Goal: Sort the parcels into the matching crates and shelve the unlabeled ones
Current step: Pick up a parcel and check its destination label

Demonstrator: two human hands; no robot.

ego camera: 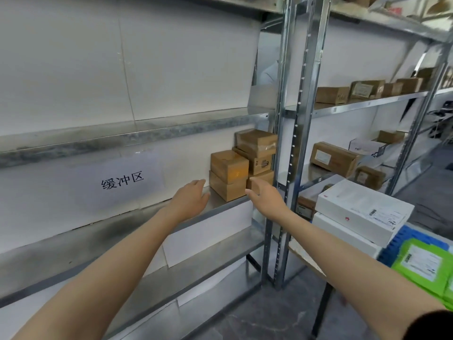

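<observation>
Several brown cardboard parcels are stacked at the right end of the metal shelf (228, 204). The front stack has an upper box (229, 165) on a lower box (226, 188); taller boxes (257, 143) stand behind. My left hand (191, 197) hovers just left of the lower box with fingers straight, holding nothing. My right hand (264, 195) is spread open right in front of the stack's right side, also holding nothing. A paper sign with black characters (122, 182) hangs on the shelf's back wall.
A steel upright (282, 143) divides this rack from the one on the right, which holds more brown boxes (333, 158). At the right stand stacked white boxes (362, 212), a blue crate (402, 239) and green mailers (426, 263).
</observation>
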